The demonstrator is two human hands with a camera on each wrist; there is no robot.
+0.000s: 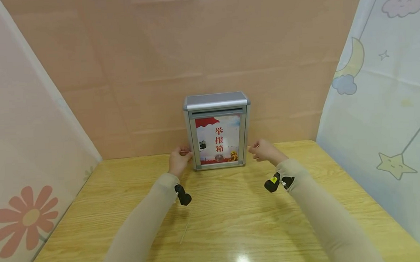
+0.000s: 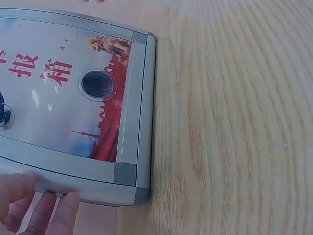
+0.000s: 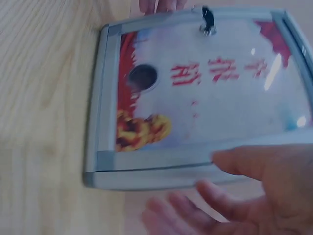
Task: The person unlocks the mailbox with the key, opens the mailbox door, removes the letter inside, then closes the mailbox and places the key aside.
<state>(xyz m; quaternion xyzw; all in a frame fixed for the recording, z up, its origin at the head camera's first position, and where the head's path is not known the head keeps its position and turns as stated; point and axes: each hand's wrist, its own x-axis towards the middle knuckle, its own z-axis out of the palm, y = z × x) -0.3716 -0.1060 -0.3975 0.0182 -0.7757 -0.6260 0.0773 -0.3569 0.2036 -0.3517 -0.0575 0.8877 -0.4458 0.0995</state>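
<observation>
A grey metal box (image 1: 216, 101) with red characters on its white front panel (image 2: 29, 98) stands upright at the back of the table. On the panel's left side is a small black lock (image 1: 202, 145), also visible in the right wrist view (image 3: 208, 20). My left hand (image 1: 178, 161) is at the box's left side, its fingertips (image 2: 68, 200) against the frame. By the right side is my right hand (image 1: 267, 151); in the right wrist view its fingers (image 3: 215, 200) are spread and slightly bent beside the edge, holding nothing. Whether they touch the box, I cannot tell.
The wooden table (image 1: 228, 209) runs back to a pinkish-tan cloth (image 1: 205, 40) behind the box. Patterned cloths hang on the left (image 1: 28, 136) and right (image 1: 383, 98). A thin pale strand or mark (image 1: 184, 232) shows on the table near my left sleeve.
</observation>
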